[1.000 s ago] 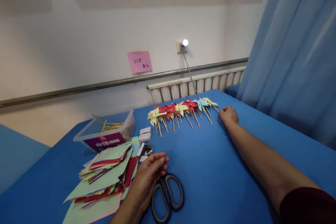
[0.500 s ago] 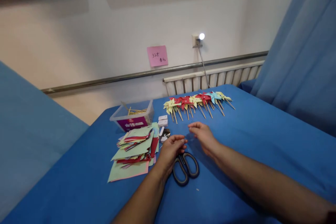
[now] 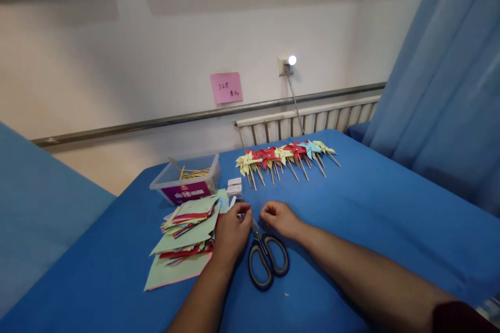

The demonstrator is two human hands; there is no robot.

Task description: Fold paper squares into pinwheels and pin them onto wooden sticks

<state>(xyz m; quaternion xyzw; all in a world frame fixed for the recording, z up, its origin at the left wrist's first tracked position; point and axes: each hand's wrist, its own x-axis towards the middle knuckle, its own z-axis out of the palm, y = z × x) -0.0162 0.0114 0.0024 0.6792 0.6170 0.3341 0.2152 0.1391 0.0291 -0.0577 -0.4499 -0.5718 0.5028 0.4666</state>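
Blue cloth table carries one messy stack of coloured paper squares, one clear plastic box of sticks, roughly ten paper pinwheels and one pair of black-handled scissors. Left hand and right hand curl beside the blades (grip unclear); a finger could get nicked.
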